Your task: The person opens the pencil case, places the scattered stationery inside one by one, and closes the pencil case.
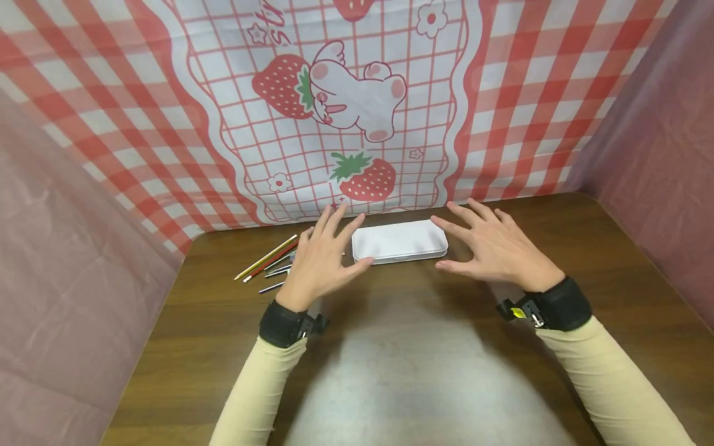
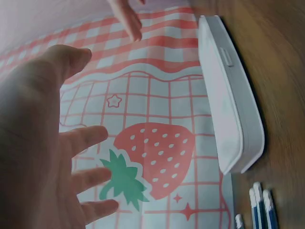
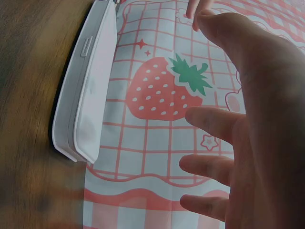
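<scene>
A white case with rounded corners and a small front latch lies closed on the wooden table. My left hand hovers at its left end, fingers spread and holding nothing. On the other side, my right hand is likewise spread above the table near the case's right end. Both wrist views show a gap between the fingers and the case. Several pencils and pens lie to the left, partly hidden behind my left hand.
A red-and-white checked cloth with strawberry prints hangs along the table's back edge. Pinkish drapes stand at both sides. The brown wooden tabletop stretches toward me, with a bright reflection on it.
</scene>
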`<state>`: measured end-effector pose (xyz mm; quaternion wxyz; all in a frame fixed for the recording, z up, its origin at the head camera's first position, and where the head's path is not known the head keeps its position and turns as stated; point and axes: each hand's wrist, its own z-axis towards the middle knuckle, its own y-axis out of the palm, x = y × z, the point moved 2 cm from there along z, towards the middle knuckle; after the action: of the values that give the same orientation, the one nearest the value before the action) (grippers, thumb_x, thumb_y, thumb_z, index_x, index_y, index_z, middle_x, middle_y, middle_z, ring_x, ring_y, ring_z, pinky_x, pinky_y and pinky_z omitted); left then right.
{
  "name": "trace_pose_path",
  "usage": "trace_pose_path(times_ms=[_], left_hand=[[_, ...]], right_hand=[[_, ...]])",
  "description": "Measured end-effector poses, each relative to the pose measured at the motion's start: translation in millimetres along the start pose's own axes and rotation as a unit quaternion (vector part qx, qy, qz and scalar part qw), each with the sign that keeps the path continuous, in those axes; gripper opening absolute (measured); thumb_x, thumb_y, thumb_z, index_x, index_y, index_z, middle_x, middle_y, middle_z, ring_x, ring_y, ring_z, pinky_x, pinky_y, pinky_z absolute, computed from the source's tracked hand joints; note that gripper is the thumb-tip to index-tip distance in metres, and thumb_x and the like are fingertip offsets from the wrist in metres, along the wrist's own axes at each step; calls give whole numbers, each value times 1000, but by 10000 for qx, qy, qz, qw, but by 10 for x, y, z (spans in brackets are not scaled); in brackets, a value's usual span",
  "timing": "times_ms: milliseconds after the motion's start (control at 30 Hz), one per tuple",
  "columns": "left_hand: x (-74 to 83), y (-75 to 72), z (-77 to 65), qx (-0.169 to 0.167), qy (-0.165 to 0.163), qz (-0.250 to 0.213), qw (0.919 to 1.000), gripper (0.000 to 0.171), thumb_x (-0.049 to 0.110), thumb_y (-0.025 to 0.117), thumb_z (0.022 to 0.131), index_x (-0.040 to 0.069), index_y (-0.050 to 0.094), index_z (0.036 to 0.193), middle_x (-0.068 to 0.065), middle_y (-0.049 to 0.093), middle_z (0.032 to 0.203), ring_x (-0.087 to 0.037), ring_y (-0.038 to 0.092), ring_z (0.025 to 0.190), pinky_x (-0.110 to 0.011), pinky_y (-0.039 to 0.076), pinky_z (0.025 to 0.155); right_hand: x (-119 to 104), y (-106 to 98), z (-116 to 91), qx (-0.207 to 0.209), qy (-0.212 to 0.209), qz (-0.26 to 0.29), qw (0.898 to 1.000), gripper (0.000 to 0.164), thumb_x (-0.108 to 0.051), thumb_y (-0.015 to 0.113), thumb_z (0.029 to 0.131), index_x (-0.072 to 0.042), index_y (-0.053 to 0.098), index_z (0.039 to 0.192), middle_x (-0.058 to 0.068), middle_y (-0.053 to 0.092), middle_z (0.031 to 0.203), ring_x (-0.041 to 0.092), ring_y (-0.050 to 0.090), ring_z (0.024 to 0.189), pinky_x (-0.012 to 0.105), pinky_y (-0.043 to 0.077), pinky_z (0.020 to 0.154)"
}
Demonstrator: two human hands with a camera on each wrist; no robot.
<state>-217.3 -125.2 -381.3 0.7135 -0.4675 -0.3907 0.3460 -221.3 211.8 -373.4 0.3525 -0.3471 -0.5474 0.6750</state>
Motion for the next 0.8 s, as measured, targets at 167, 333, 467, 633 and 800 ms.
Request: trace_pose_path(times_ms=[167,333,467,633,800], left_hand=[[-45,53,55,275,-256,-785,9962,87,59,74,98,24,46,173,-20,31,185,-46,35,170,-71,53,116],[-77,152,92,528,-411,-1690,9833,92,48,83,93,15,47,171,-26,38,178,-48,43,163,-69,49,124],[-170,327,141,630,-426,-2409,9676,103,49,89,89,13,42,173,-23,44,172,-43,63,141,-54,62,112],[-223,466,190,284,-677,-3000,9511,108,42,93,89,13,37,176,-23,45,169,-39,66,135,-37,69,96],[-290,622,206,113,-1090,-2828,9529,114,37,96,83,8,36,176,-26,49,167,-41,69,136,-49,63,111]], right_hand=[[-12,7,26,17,-88,-23,10000,91,-70,77,94,-29,51,170,17,47,179,53,38,167,86,41,119],[-22,9,28,12,-40,-27,10000,91,-69,78,93,-29,51,170,17,47,179,53,37,167,86,40,120],[-23,2,20,3,-12,-39,10000,90,-68,78,94,-30,51,171,17,47,179,53,37,168,85,39,121],[-18,1,13,-9,-27,-67,10000,91,-69,78,94,-29,50,171,18,47,179,53,36,168,86,39,120],[-35,9,12,-11,-91,-74,9999,91,-69,78,94,-28,51,171,19,48,178,55,37,167,86,40,120]])
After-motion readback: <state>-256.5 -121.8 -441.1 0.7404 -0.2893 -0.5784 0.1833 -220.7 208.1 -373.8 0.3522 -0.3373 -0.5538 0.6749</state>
